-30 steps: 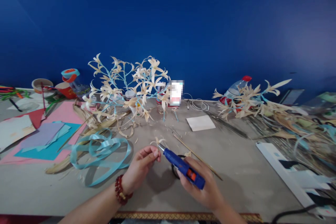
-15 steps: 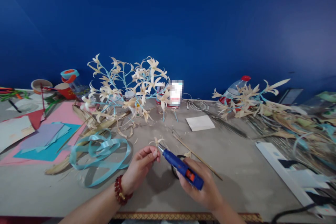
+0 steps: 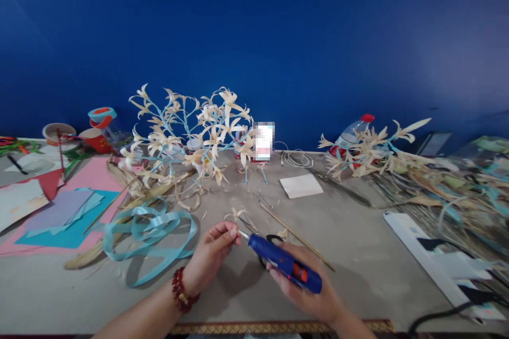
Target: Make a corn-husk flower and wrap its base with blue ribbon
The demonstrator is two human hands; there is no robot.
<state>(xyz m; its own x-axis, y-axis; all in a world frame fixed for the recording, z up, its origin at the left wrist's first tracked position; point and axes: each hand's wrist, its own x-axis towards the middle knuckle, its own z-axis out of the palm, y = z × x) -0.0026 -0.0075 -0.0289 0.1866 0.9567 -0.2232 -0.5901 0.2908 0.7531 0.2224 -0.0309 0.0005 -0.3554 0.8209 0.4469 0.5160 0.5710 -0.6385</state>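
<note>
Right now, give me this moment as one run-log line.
left hand: fingers pinched at nozzle tip, held item unclear | right hand: grips blue glue gun | nearby: scissors, blue ribbon

We note the glue gun (image 3: 284,264): glossy blue plastic body, orange plastic trigger, bare metal nozzle. Small flower (image 3: 234,216): pale, dry, fibrous strips, matt. Ribbon (image 3: 151,228): light blue satin, shiny. Table top (image 3: 358,254): grey, matt, and we read it as slightly rough. Coloured sheets (image 3: 63,212): matt paper. Bracelet (image 3: 181,290): polished dark red beads. Bottle (image 3: 350,132): clear plastic.
</note>
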